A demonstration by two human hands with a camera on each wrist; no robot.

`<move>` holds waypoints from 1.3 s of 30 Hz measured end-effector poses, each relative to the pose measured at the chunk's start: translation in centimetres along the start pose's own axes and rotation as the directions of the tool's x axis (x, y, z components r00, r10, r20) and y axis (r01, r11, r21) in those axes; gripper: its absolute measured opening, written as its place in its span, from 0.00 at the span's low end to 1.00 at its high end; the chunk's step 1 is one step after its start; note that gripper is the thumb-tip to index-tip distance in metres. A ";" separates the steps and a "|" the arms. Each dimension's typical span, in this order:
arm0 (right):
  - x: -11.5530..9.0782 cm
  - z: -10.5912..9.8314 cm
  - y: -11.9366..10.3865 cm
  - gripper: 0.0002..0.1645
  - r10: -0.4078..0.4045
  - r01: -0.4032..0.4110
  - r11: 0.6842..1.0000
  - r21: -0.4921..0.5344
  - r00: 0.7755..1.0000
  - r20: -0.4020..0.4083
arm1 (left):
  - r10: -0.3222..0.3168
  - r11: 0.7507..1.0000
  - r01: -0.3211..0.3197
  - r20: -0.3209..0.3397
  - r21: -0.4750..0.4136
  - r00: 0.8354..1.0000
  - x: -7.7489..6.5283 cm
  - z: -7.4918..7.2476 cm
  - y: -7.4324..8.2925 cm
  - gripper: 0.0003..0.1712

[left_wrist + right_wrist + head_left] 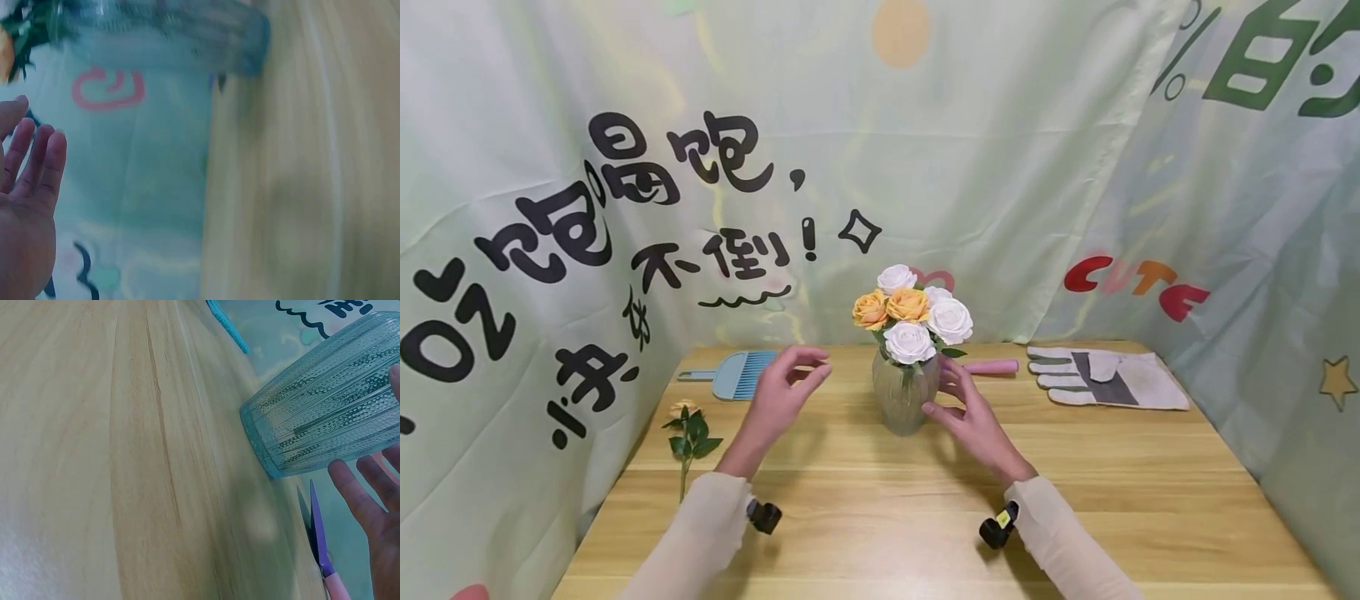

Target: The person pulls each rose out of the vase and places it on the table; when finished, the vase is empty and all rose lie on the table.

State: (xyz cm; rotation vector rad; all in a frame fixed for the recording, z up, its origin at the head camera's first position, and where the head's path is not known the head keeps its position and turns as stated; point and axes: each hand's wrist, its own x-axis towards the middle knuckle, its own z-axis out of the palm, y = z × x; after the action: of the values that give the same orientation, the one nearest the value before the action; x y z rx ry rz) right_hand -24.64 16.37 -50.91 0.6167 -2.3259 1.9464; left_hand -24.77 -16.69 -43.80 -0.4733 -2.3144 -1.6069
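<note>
A ribbed clear glass vase stands upright on the table, holding several white roses and orange roses with green leaves. At its right side is my right hand, fingers loosely spread and thumb near the glass. In the right wrist view, fingertips lie close along the edge of the vase; whether they touch it I cannot tell. My left hand hovers left of the vase, apart from it, with relaxed fingers and nothing held. The left wrist view is blurred.
On the left lie a single pale orange rose with a leafy stem and a light blue toothed dustpan. Behind the vase to the right is a pink-handled tool with a purple pointed blade. A grey-white work glove lies at the far right.
</note>
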 end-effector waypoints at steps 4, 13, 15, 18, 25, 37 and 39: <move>-0.1 -0.1 -0.1 0.50 -0.002 0.002 1.000 -0.001 1.000 0.001 | 0.047 0.998 -0.045 0.030 -0.053 0.998 1.2 2.5 1.2 0.12; -0.1 0.0 -0.2 0.50 0.000 0.000 1.000 0.000 1.000 -0.003 | 0.102 0.986 -0.100 0.007 -0.134 0.995 2.7 5.6 2.0 0.10; -0.1 0.0 -0.2 0.50 0.002 -0.002 1.000 -0.003 1.000 -0.004 | 0.102 0.985 -0.100 0.008 -0.140 0.995 2.9 6.0 2.2 0.10; -0.1 0.1 -0.2 0.49 0.005 -0.005 1.000 -0.006 1.000 -0.007 | 0.088 0.988 -0.085 0.019 -0.126 0.996 3.0 6.5 2.5 0.10; -0.3 0.1 0.0 0.49 0.009 -0.009 1.000 0.000 1.000 -0.004 | 0.053 0.994 -0.052 0.005 -0.099 0.999 3.4 7.3 2.8 0.10; -0.3 0.0 -0.3 0.49 0.006 -0.007 1.000 -0.020 1.000 -0.012 | 0.089 0.974 -0.122 -0.174 -0.190 0.981 4.6 6.3 5.2 0.10; -0.3 0.0 -0.4 0.49 0.003 -0.003 1.000 -0.022 1.000 -0.016 | 0.102 0.968 -0.143 -0.199 -0.204 0.975 4.9 5.9 5.9 0.11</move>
State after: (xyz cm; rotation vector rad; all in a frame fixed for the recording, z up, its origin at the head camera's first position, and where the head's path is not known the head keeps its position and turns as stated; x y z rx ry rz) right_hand -24.22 16.41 -50.64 0.5946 -2.3370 1.9175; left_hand -26.98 -8.73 -38.83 -0.4802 -1.9447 -1.7698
